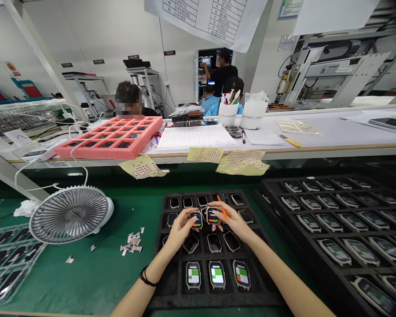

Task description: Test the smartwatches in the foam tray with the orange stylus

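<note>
In the head view, the left hand (pixel 184 225) grips one watch (pixel 196 219) by its edges; just beside it, the right hand (pixel 229 218) grasps another watch (pixel 213 216) and an orange tool (pixel 222 208). Both watches are above the black tray (pixel 171 299), between the hands.
</note>
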A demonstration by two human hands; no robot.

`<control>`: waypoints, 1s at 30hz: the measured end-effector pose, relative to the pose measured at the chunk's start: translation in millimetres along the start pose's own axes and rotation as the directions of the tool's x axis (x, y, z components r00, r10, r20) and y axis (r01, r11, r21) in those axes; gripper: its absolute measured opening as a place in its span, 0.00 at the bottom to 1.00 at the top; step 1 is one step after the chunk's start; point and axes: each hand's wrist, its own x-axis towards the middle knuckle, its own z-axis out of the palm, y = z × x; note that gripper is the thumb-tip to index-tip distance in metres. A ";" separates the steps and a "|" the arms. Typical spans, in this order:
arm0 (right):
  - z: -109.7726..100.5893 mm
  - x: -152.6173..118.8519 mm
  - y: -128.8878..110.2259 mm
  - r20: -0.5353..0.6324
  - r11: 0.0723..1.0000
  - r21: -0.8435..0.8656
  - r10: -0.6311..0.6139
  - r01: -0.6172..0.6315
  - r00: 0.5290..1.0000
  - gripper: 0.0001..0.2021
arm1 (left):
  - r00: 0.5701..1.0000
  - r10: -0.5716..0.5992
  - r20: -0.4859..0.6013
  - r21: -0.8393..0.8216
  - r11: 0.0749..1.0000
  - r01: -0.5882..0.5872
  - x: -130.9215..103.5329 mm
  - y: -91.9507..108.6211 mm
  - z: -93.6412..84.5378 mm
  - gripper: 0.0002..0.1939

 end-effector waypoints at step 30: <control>-2.3 -2.5 8.5 0.114 0.999 -0.037 -0.006 0.010 0.993 0.23 | 0.997 0.074 -0.017 0.042 0.996 -0.073 1.5 -12.6 -3.5 0.22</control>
